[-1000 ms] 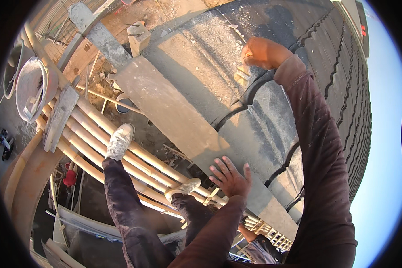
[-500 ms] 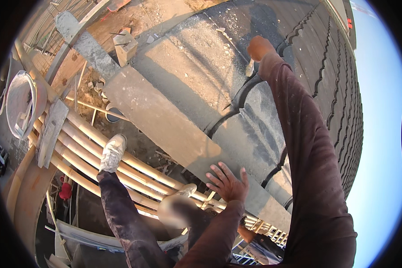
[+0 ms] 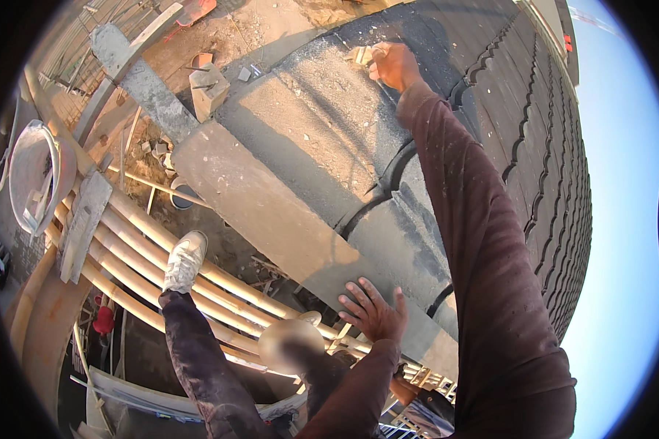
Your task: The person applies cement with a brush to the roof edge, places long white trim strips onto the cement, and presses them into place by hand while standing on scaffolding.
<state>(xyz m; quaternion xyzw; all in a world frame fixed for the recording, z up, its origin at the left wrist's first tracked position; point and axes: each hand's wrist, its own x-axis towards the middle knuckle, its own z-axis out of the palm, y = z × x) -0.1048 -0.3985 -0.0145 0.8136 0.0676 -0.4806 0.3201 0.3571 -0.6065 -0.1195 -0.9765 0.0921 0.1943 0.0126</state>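
My right hand [image 3: 397, 67] reaches far out over the roof edge, its fingers closed round a paintbrush [image 3: 360, 55] with pale bristles. The brush is at the dark, gritty surface of the roof tiles [image 3: 403, 33], where crumbs of mortar lie scattered. A sandy, debris-covered patch [image 3: 307, 110] stretches just below it. My left hand [image 3: 377, 311] rests with spread fingers on the flat concrete ledge [image 3: 271, 197] that runs along the tiles' lower edge. It holds nothing.
Bamboo poles [image 3: 135, 249] form a scaffold at the left, with my shoe [image 3: 187, 256] on them. A whitish bucket [image 3: 51, 168] hangs beside a short plank [image 3: 84, 227]. Another person's sleeve [image 3: 436, 402] shows below. A wooden block [image 3: 209, 91] stands at the ledge's far end.
My right hand has swung up and to the left with the paintbrush, from beside the tile edge to the gritty upper part. My left hand stays on the ledge.
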